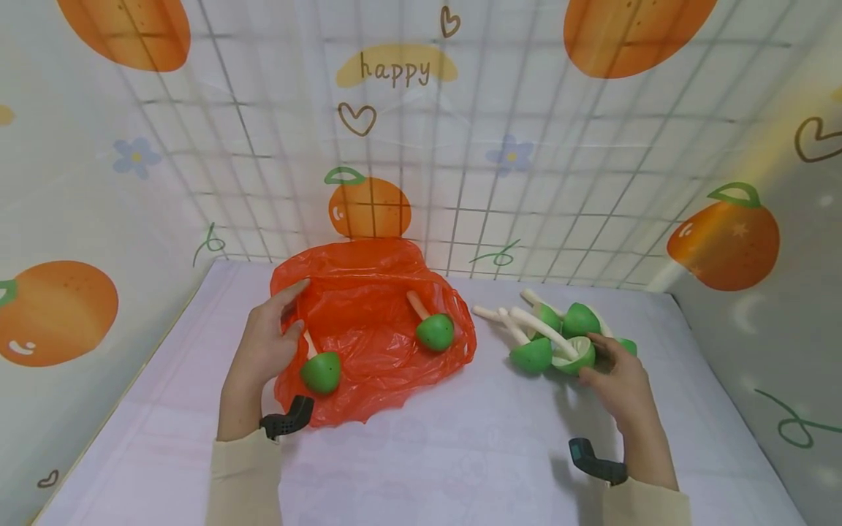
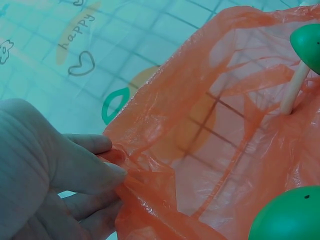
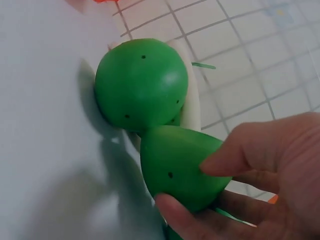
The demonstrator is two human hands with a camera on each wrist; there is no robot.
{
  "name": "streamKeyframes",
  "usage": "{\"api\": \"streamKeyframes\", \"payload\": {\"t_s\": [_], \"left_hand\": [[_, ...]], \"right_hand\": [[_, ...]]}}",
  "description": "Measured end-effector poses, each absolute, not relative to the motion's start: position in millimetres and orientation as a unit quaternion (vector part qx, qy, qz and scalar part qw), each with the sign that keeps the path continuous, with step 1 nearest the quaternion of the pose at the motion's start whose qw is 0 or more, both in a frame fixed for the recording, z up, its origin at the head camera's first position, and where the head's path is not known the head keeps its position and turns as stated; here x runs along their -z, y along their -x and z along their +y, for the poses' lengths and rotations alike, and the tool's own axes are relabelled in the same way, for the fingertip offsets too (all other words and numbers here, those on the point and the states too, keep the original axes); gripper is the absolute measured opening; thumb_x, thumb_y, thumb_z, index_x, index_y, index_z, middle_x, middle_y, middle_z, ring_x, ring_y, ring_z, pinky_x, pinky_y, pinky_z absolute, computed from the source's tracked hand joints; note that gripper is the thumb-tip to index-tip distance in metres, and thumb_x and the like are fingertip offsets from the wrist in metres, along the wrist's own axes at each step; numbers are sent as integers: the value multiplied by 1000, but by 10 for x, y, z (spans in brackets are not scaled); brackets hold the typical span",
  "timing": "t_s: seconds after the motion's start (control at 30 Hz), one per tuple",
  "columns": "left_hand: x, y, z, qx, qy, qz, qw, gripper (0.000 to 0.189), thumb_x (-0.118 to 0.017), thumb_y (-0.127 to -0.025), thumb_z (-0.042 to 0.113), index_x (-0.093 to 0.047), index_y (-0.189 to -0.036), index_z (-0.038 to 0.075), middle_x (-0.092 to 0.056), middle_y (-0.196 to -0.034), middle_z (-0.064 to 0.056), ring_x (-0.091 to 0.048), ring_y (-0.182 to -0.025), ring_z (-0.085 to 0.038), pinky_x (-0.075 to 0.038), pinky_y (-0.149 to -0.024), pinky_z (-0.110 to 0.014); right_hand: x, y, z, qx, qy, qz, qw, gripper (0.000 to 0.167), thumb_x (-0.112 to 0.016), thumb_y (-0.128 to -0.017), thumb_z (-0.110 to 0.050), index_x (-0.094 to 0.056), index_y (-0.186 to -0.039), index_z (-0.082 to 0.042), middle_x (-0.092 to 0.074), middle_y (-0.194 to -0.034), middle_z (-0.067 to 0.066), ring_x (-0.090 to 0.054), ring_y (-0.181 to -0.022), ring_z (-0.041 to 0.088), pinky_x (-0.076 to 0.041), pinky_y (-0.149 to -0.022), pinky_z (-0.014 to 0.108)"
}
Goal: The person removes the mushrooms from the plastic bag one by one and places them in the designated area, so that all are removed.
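Note:
My left hand (image 1: 268,337) pinches the rim of a red plastic bag (image 2: 150,200) between thumb and fingers and holds it spread. Two green-capped toy mushrooms show at the bag: one mushroom (image 1: 321,372) at its near left, another mushroom (image 1: 435,332) at its right with the stem pointing inward. Over on the right, my right hand (image 1: 617,374) grips the domed cap of a green toy mushroom (image 3: 177,162), its pale stem pointing left in the head view. Right beside that cap lies another mushroom cap (image 3: 142,82) with dark dots. Several more mushrooms (image 1: 531,356) are heaped there.
A pale cloth covers the table (image 1: 447,460). Behind it stands a wire grid (image 1: 487,219) draped with a sheet printed with oranges and hearts. Similar printed sheets hang at the left and right sides. A black strap device (image 1: 289,416) sits on each wrist.

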State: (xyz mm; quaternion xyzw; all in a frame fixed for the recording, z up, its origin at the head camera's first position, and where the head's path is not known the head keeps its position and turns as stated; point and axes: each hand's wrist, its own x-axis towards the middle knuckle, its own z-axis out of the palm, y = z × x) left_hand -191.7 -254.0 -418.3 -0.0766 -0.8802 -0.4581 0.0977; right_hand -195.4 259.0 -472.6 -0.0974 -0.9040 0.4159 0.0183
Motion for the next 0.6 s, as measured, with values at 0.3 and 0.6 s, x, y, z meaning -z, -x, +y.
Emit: {"api": "streamKeyframes", "payload": {"t_s": [0.3,0.6], "left_hand": [[4197,1914,-2536,461,78,-878,97,68,-57,-98,-12,-43,-161,9,-52,-155,-18,-53,-139,-38,-51,-108,-52],[4223,1904,-2548,460,79,-879,102,66,-56,-99,-12,-44,-161,9,-51,-155,-18,-52,-140,-39,-49,-110,-53]], "right_hand": [[4786,1943,2619,-357,75,-930,52,71,-75,-85,-2,-48,-150,9,-50,-146,39,-42,-138,58,-39,-107,71],[4755,1902,2588,-350,80,-931,71,67,-77,-88,-7,-50,-148,9,-55,-142,37,-46,-134,56,-40,-106,69]]}}
